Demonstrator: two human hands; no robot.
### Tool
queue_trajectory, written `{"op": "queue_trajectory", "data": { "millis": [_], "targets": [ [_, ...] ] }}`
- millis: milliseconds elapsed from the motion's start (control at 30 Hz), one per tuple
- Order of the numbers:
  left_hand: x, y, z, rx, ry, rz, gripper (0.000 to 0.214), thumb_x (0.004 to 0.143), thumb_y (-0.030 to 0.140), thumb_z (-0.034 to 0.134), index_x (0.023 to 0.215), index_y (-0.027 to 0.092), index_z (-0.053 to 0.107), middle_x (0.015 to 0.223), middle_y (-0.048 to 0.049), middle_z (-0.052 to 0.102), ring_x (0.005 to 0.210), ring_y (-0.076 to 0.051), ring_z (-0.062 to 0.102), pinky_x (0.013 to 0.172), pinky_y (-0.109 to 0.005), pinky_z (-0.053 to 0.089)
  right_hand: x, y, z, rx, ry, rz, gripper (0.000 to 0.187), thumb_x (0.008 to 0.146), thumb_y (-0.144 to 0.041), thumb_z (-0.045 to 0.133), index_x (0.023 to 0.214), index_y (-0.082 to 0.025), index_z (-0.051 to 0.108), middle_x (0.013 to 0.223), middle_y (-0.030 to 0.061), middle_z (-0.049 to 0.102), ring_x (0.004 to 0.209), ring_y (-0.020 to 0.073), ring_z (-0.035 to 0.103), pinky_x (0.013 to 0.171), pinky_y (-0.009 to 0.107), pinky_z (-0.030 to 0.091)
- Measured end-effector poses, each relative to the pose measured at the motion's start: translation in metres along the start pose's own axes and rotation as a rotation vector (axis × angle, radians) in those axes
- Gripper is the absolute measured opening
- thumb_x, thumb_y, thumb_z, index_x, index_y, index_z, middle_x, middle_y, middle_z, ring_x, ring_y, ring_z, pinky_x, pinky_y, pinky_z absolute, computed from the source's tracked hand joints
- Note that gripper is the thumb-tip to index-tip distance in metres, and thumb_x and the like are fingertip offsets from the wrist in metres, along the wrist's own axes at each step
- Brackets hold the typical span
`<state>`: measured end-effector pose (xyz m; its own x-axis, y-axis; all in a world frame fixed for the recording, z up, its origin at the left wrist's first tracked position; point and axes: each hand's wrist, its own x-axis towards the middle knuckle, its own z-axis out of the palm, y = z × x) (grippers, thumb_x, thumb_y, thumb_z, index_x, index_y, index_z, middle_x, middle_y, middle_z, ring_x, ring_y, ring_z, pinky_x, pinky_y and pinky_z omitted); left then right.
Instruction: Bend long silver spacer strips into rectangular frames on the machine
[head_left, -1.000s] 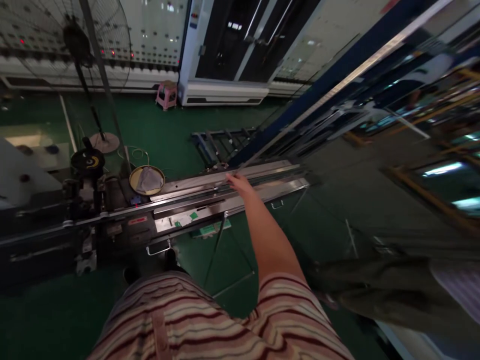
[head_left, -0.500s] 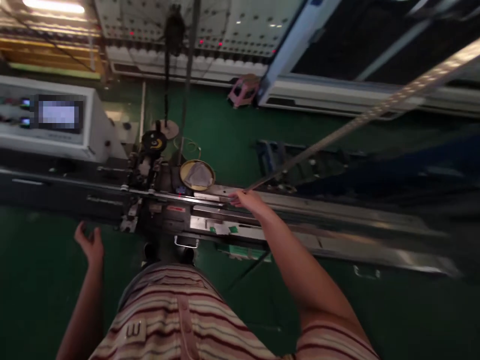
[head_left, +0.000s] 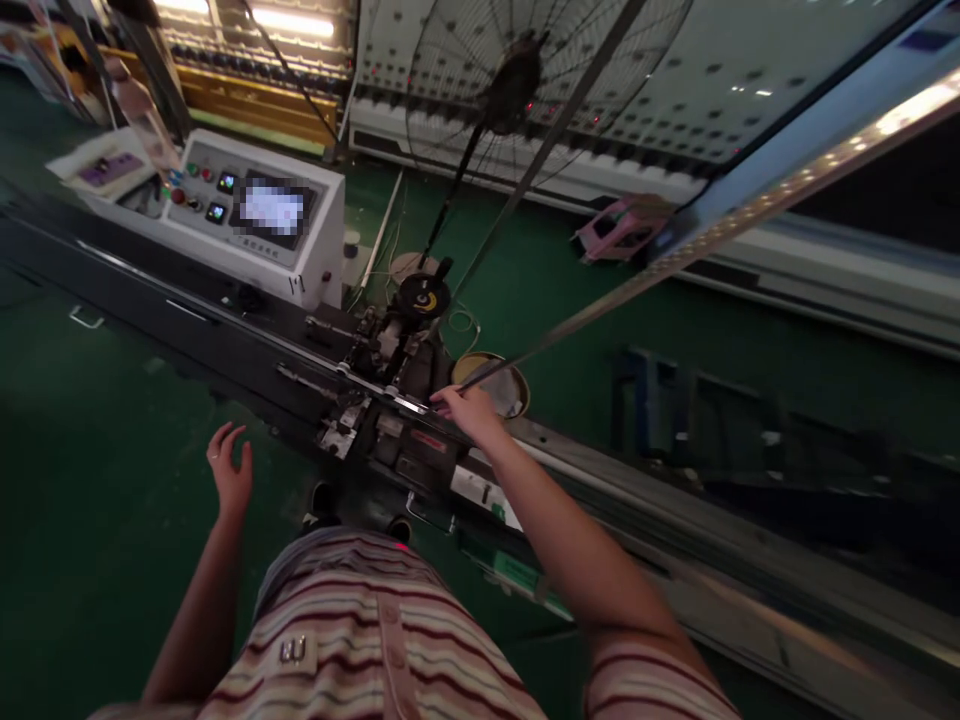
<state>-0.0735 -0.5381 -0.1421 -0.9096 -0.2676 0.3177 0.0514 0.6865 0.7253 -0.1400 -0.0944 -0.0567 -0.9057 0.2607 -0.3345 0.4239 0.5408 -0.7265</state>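
Observation:
A thin, shiny metal strip (head_left: 409, 405) lies along the rail of a long dark machine (head_left: 247, 365). Its right end reaches the fingers of my right hand (head_left: 474, 412), which appear pinched on it; the fingertips are small and partly hidden. Just left of that hand, a clamp-like mechanism (head_left: 345, 425) sits on the machine bed. My left hand (head_left: 231, 472) hangs over the green floor in front of the machine, fingers spread, holding nothing.
Behind my right hand stands a round yellowish basin (head_left: 517, 385) with a grey cloth in it. A white control box (head_left: 262, 235) with a screen is on the left. Further back are a large fan (head_left: 514, 85) and a pink stool (head_left: 622, 228). A light bar (head_left: 750, 215) slants overhead.
My right hand and the metal strip have moved left along the machine, closer to the clamp-like mechanism. The view has turned left, showing more of the control box. My left hand stays free.

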Motion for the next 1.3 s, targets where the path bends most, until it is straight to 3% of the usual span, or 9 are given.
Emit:
{"op": "queue_trajectory", "data": {
  "millis": [333, 467, 600, 733, 833, 933, 1067, 1167, 1300],
  "targets": [
    [0.040, -0.077, -0.037, -0.059, 0.129, -0.060, 0.029, 0.091, 0.028, 0.055, 0.118, 0.024, 0.064, 0.133, -0.0122, 0.054, 0.129, -0.028, 0.050, 0.109, -0.049, 0.042, 0.055, -0.112, 0.117, -0.002, -0.035, -0.067, 0.032, 0.087, -0.026, 0.049, 0.091, -0.017, 0.079, 0.078, 0.0039, 0.076, 0.072, 0.0167, 0.072, 0.076, 0.026, 0.056],
    [0.086, -0.073, -0.021, -0.161, 0.077, -0.015, 0.029, 0.092, 0.029, 0.055, 0.119, 0.022, 0.064, 0.132, -0.0129, 0.055, 0.129, -0.027, 0.051, 0.109, -0.047, 0.043, 0.073, -0.153, 0.158, 0.126, -0.035, -0.065, 0.030, 0.086, -0.024, 0.050, 0.089, -0.016, 0.078, 0.069, 0.0017, 0.072, 0.068, 0.0145, 0.070, 0.074, 0.024, 0.056],
    [0.138, -0.044, 0.014, -0.405, -0.036, -0.090, 0.042, 0.089, 0.032, 0.062, 0.130, 0.022, 0.057, 0.141, -0.0146, 0.052, 0.132, -0.028, 0.050, 0.107, -0.045, 0.045, 0.069, -0.185, 0.159, 0.360, -0.044, -0.002, 0.027, 0.084, -0.022, 0.049, 0.084, -0.015, 0.076, 0.061, 0.0003, 0.068, 0.060, 0.0133, 0.067, 0.065, 0.023, 0.056],
    [0.180, 0.007, 0.046, -0.767, -0.121, -0.293, 0.067, 0.086, 0.032, 0.068, 0.145, 0.025, 0.039, 0.149, -0.0160, 0.046, 0.132, -0.024, 0.052, 0.112, -0.044, 0.041, 0.038, -0.194, 0.116, 0.566, -0.109, 0.000, 0.025, 0.081, -0.021, 0.050, 0.076, -0.015, 0.073, 0.065, 0.0032, 0.071, 0.060, 0.0137, 0.068, 0.058, 0.022, 0.055],
    [0.191, 0.061, 0.057, -1.012, -0.265, -0.382, 0.086, 0.086, 0.036, 0.070, 0.154, 0.037, 0.017, 0.152, -0.0133, 0.044, 0.127, -0.023, 0.058, 0.102, -0.040, 0.050, 0.010, -0.180, 0.073, 0.650, -0.114, -0.017, 0.026, 0.081, -0.025, 0.051, 0.076, -0.014, 0.074, 0.070, 0.0058, 0.073, 0.065, 0.0149, 0.071, 0.060, 0.022, 0.056],
    [0.176, 0.122, 0.064, -1.162, -0.432, -0.281, 0.100, 0.086, 0.039, 0.071, 0.152, 0.050, -0.003, 0.152, -0.0109, 0.045, 0.118, -0.025, 0.065, 0.079, -0.031, 0.059, -0.015, -0.149, 0.034, 0.688, -0.091, -0.020, 0.027, 0.082, -0.033, 0.054, 0.077, -0.015, 0.073, 0.072, 0.0074, 0.074, 0.070, 0.0168, 0.072, 0.063, 0.023, 0.058],
    [0.126, 0.198, 0.083, -1.158, -0.524, -0.130, 0.106, 0.086, 0.041, 0.072, 0.152, 0.049, -0.011, 0.146, -0.0126, 0.053, 0.109, -0.024, 0.070, 0.069, -0.024, 0.059, -0.043, -0.090, -0.017, 0.718, -0.016, -0.011, 0.033, 0.085, -0.046, 0.057, 0.093, -0.016, 0.070, 0.079, 0.0080, 0.075, 0.078, 0.0202, 0.074, 0.068, 0.029, 0.060],
    [0.085, 0.244, 0.108, -1.112, -0.549, -0.080, 0.106, 0.087, 0.042, 0.072, 0.152, 0.044, -0.012, 0.143, -0.0151, 0.055, 0.107, -0.024, 0.070, 0.072, -0.025, 0.060, -0.072, -0.042, -0.082, 0.796, 0.283, -0.157, 0.046, 0.082, -0.053, 0.063, 0.116, -0.021, 0.061, 0.099, 0.0075, 0.075, 0.095, 0.0220, 0.072, 0.082, 0.038, 0.060],
    [0.037, 0.295, 0.146, -1.047, -0.585, 0.013, 0.099, 0.090, 0.041, 0.068, 0.153, 0.040, -0.009, 0.141, -0.0162, 0.057, 0.105, -0.022, 0.071, 0.069, -0.023, 0.059, -0.127, 0.051, -0.230, 0.815, 1.145, -0.484, 0.056, 0.082, -0.046, 0.060, 0.132, -0.027, 0.041, 0.136, 0.0066, 0.058, 0.123, 0.0192, 0.060, 0.109, 0.050, 0.045]
  ]
}}
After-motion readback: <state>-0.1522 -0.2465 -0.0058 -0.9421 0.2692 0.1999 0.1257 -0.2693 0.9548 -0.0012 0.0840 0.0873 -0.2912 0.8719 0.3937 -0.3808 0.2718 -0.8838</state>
